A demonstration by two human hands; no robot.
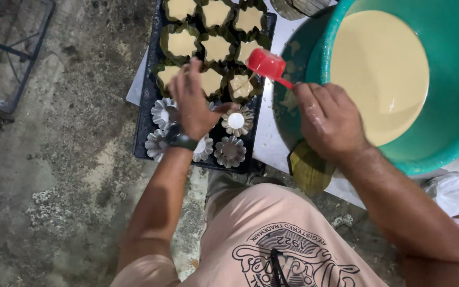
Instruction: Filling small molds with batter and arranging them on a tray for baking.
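Over the dark tray [143, 114] the left hand [195, 103] hovers palm down, fingers [193, 72] spread and holding nothing, above the line where the filled moulds end and the empty fluted moulds [229, 151] begin; the right hand [328, 119] lies to its right at the rim of the teal basin [452, 143], fingers pressed together around the handle of a red scoop [266, 64]; the scoop's long axis runs from that grip up and to the left, so its cup sits over the tray's right edge, just beside a leaf-lined mould [241, 85] that looks only partly filled; the cup is apart from the left hand and nearer the filled rows than the empty ones; pale batter [381, 74] fills the basin, well to the right of the cup; the empty moulds lie below and left of the cup, closer to the left hand than to the right; whether the cup holds batter cannot be told; tray and basin both rest on the counter [269, 141].
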